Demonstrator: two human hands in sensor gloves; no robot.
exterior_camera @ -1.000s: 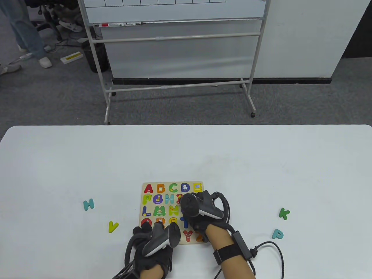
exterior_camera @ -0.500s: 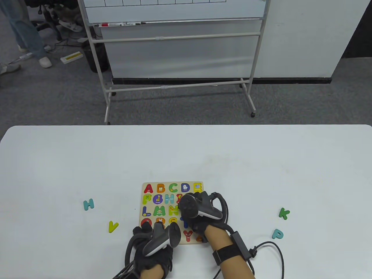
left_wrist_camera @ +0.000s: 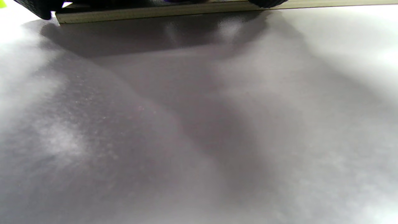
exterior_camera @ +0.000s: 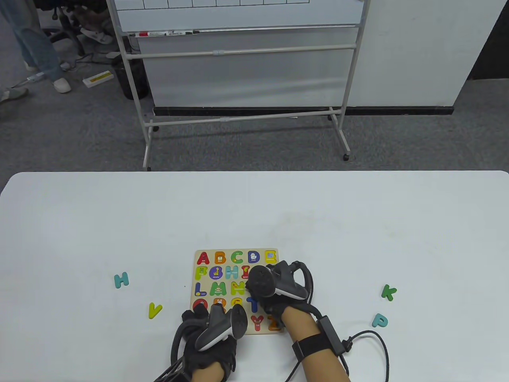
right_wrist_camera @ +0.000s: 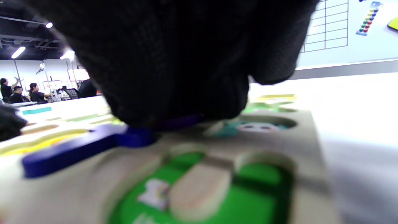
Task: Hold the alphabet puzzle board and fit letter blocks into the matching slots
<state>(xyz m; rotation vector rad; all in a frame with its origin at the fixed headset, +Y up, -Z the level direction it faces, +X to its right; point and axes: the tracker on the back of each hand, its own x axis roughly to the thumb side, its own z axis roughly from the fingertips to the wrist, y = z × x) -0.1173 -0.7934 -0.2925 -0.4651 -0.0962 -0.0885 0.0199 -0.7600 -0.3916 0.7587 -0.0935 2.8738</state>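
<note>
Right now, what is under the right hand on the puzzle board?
Under the right hand, a blue letter block lies on the puzzle board. Which letter cannot be told; the fingers cover its end.

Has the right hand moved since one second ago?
Yes, slightly: the right hand shifted a little toward the board's near edge, uncovering more of the blue T.

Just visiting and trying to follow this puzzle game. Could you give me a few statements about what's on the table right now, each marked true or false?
1. The right hand is over the board. True.
2. A loose teal H lies left of the board. True.
3. The green K sits in its slot. False: it lies loose on the table, right of the board.
4. The yellow V lies right of the board. False: it lies left.
5. The left hand is at the board's near edge. True.
</note>
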